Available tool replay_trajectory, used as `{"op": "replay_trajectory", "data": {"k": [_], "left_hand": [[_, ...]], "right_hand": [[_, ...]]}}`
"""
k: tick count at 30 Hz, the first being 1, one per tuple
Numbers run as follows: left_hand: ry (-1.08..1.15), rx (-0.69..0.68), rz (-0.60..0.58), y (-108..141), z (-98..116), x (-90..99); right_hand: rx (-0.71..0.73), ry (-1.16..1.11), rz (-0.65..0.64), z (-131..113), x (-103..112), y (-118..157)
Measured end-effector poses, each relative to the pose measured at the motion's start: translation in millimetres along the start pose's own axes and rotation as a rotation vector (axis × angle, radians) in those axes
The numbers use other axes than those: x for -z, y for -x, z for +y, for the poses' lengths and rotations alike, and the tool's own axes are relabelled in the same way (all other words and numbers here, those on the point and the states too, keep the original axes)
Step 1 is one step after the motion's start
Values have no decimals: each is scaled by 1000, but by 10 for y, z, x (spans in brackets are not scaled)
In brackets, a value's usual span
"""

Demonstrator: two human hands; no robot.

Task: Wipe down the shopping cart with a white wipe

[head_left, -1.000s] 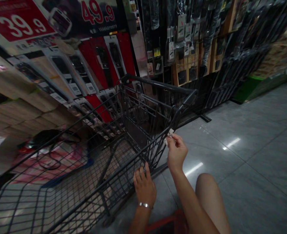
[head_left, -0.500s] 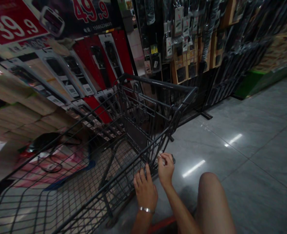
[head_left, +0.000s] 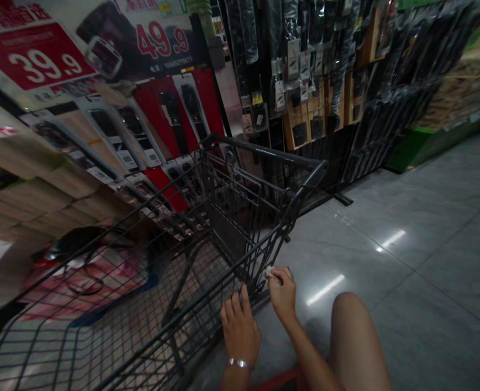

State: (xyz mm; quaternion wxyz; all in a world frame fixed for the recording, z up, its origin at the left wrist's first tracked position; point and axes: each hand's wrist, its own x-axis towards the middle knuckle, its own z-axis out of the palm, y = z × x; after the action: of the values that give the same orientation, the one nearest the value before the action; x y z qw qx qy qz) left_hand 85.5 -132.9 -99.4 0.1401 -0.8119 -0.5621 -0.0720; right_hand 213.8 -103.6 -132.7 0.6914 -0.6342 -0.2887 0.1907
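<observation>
A dark wire shopping cart [head_left: 227, 260] stands in front of me, its handle bar toward the back right. My left hand [head_left: 240, 326], with a silver band at the wrist, rests with fingers apart against the cart's near side. Just to its right, my right hand [head_left: 281, 290] is closed on a small crumpled white cloth or tissue [head_left: 269, 271] beside the cart's rear frame. Whether the white piece touches the frame cannot be told.
Display racks with packaged goods [head_left: 183, 114] rise behind the cart. A pink bag [head_left: 89, 271] shows through the mesh at left. My bare knee [head_left: 352, 326] is at the lower right, above the grey tiled floor [head_left: 435, 260]. A green-edged bin [head_left: 411, 149] stands farther right.
My right hand has shifted slightly down and right with the white piece. My left hand stays at the cart's side. The view has tilted up slightly, showing more of the price signs.
</observation>
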Motion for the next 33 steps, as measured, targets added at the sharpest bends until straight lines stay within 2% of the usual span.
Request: {"op": "replay_trajectory", "data": {"k": [4,7,9,12,15,22,29,33], "left_hand": [[0,23,17,67,-16,-7],[-7,26,17,111,-24,-17],[-11,36,6,134,-26,-19],[-11,58,-15,154,-17,-18],[-20,75,-26,154,3,-11],[-33,61,-12,127,24,45],[-11,63,-35,127,18,57],[5,55,-34,133,4,54]], "right_hand": [[-207,-23,106,47,109,-64],[-305,-188,187,-200,161,-219],[-274,-284,175,-450,191,-327],[-201,-342,71,-758,236,-412],[-125,-272,-23,-842,255,-379],[-84,-130,-45,-490,126,-161],[-152,-84,-97,30,28,120],[-241,-45,-126,385,-42,333]]}}
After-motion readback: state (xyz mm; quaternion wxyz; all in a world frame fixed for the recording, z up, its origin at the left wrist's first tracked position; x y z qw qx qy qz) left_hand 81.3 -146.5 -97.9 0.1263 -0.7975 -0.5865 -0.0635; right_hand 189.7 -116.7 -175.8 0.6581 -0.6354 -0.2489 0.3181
